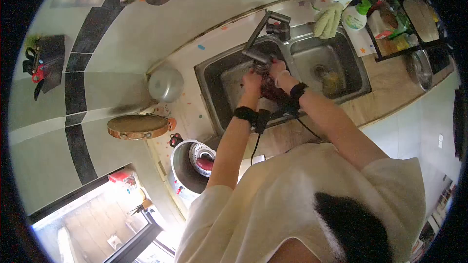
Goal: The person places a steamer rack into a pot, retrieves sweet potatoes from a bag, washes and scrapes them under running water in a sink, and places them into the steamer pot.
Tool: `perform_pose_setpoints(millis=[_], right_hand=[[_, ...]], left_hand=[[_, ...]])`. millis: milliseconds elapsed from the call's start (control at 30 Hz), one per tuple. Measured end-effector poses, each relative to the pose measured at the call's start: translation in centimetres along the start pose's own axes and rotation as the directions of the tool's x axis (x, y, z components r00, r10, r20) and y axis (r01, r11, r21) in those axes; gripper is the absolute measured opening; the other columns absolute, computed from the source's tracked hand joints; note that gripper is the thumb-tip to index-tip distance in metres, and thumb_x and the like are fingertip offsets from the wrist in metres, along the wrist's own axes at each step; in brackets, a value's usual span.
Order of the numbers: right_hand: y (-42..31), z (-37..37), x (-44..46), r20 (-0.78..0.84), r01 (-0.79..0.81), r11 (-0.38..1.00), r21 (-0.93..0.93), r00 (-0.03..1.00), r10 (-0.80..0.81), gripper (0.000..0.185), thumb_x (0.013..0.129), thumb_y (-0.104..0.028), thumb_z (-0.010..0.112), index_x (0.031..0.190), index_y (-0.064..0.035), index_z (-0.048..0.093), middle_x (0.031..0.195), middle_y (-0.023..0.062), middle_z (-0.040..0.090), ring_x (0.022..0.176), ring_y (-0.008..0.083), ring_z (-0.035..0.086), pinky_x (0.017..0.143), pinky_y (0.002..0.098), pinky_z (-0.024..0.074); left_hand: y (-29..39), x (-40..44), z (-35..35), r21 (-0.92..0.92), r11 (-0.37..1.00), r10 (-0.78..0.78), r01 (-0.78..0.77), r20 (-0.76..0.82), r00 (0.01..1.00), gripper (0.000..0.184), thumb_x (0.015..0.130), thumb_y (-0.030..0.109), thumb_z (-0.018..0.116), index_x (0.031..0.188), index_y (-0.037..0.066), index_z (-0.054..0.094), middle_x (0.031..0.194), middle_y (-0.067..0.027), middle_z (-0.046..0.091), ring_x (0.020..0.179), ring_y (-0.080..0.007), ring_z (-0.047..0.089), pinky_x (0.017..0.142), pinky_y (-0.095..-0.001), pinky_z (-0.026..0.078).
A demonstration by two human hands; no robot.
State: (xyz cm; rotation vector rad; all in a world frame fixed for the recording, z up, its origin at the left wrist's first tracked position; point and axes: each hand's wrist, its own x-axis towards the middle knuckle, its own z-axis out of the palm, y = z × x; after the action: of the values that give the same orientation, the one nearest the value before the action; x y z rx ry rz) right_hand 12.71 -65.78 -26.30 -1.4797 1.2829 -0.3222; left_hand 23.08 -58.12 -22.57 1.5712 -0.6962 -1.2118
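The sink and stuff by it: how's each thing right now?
Left hand, curled
Right hand, curled
Dark reddish thing, between the hands
Faucet, swung over left basin; flow unclear
Right basin, holding yellowish bits
Green cloth, draped
Nearer pump bottle, upright
Pot, uncovered, purple-red thing inside

Was walled in pale grey tiles (109, 102), crossed from top to bottom at left by a band of black tiles (75, 92). Took in strong white light at lower left through a dark-framed window (95, 216). Included a desk (390, 85), wood-grained along the front, white with coloured specks toward the back. Darkened toward the upper right.
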Motion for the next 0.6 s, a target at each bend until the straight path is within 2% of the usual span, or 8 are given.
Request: perform_pose_setpoints(millis=[100, 167, 267, 300, 367, 400, 433, 600], right_hand=[[6.7, -0.6, 4.5, -0.231, 0.222, 0.965, -0.143, 0.94, -0.251, 0.026, 0.085, -0.027, 0.054, 0.103, -0.0086, 0.055, 0.09, 0.0031, 0.06, 0.074, 0.0154, 0.058, 0.062, 0.0282, 0.0476], [0.9, -4.3, -0.1, -0.008, -0.063, 0.888, 0.456, 0.997, 0.075, 0.027, 0.085, -0.027, 0.053, 0.104, -0.0086, 0.055, 0.088, 0.0038, 0.06, 0.073, 0.0155, 0.058, 0.061, 0.028, 0.0483], [-1.2, -8.1, -5.4, 0.235, -0.263, 0.741, 0.618, 0.961, 0.146, 0.028, 0.085, -0.028, 0.053, 0.105, -0.0087, 0.055, 0.086, 0.0047, 0.06, 0.072, 0.0157, 0.059, 0.061, 0.0278, 0.0494], [0.5, -8.4, -5.8, 0.298, -0.255, 0.84, 0.478, 0.947, 0.118, 0.029, 0.084, -0.027, 0.054, 0.105, -0.0076, 0.054, 0.087, 0.005, 0.06, 0.073, 0.016, 0.059, 0.062, 0.028, 0.0493], [4.3, -9.3, -6.4, 0.425, -0.166, 0.97, 0.178, 0.902, 0.077, 0.03, 0.082, -0.025, 0.056, 0.105, -0.0055, 0.054, 0.088, 0.0056, 0.061, 0.075, 0.0166, 0.059, 0.065, 0.0283, 0.049], [4.9, -10.2, -7.6, 0.463, 0.144, 0.984, -0.103, 0.882, -0.08, 0.033, 0.078, -0.023, 0.059, 0.105, -0.0048, 0.054, 0.09, 0.0074, 0.06, 0.079, 0.0195, 0.058, 0.07, 0.0302, 0.0481], [5.2, -11.1, -9.1, 0.54, 0.441, 0.826, -0.35, 0.816, -0.207, 0.037, 0.075, -0.022, 0.061, 0.106, -0.0042, 0.053, 0.092, 0.0091, 0.06, 0.084, 0.0225, 0.058, 0.074, 0.0321, 0.0471], [5.9, -13.8, -15.7, 0.588, 0.496, 0.491, -0.716, 0.808, 0.041, 0.036, 0.066, -0.02, 0.066, 0.096, -0.0035, 0.055, 0.091, 0.0135, 0.057, 0.09, 0.0303, 0.052, 0.077, 0.037, 0.043]], left_hand=[[0.7, 0.6, 1.2, -0.157, 0.983, 0.111, -0.09, 0.129, 0.985, 0.031, 0.08, 0.015, 0.056, 0.108, 0.001, 0.052, 0.092, -0.0102, 0.061, 0.086, -0.0213, 0.058, 0.069, -0.0315, 0.047], [2.3, -0.8, 1.0, -0.017, 0.946, 0.318, -0.323, 0.227, 0.921, 0.029, 0.082, 0.015, 0.054, 0.108, 0.001, 0.052, 0.097, -0.0096, 0.06, 0.09, -0.0215, 0.057, 0.072, -0.0307, 0.048], [2.7, -1.7, 0.4, -0.459, 0.877, -0.044, 0.143, 0.22, 0.975, 0.028, 0.084, 0.018, 0.054, 0.108, 0.003, 0.05, 0.103, -0.0115, 0.056, 0.094, -0.0246, 0.055, 0.079, -0.0333, 0.05], [2.6, -1.9, 0.1, -0.677, 0.619, -0.278, 0.398, 0.285, 0.917, 0.028, 0.084, 0.019, 0.054, 0.108, 0.005, 0.05, 0.106, -0.0125, 0.055, 0.095, -0.026, 0.054, 0.082, -0.0348, 0.05], [3.3, -4.6, -0.7, -0.732, 0.571, -0.261, 0.372, 0.267, 0.927, 0.024, 0.086, 0.018, 0.051, 0.102, 0.001, 0.051, 0.101, -0.0134, 0.056, 0.092, -0.0269, 0.055, 0.078, -0.035, 0.052], [3.6, -5.6, -1.2, -0.755, 0.548, -0.255, 0.36, 0.259, 0.932, 0.022, 0.087, 0.017, 0.049, 0.099, -0.001, 0.051, 0.098, -0.0139, 0.056, 0.091, -0.0274, 0.055, 0.076, -0.0351, 0.053], [2.8, -5.7, -1.8, -0.766, 0.51, -0.342, 0.391, 0.237, 0.909, 0.023, 0.087, 0.017, 0.048, 0.099, -0.002, 0.051, 0.098, -0.0139, 0.056, 0.089, -0.0275, 0.055, 0.075, -0.0353, 0.053], [-1.6, -7.1, -4.9, -0.784, 0.379, -0.485, 0.491, 0.284, 0.827, 0.024, 0.089, 0.02, 0.045, 0.099, -0.001, 0.051, 0.094, -0.0141, 0.055, 0.083, -0.0262, 0.055, 0.067, -0.0342, 0.054]])
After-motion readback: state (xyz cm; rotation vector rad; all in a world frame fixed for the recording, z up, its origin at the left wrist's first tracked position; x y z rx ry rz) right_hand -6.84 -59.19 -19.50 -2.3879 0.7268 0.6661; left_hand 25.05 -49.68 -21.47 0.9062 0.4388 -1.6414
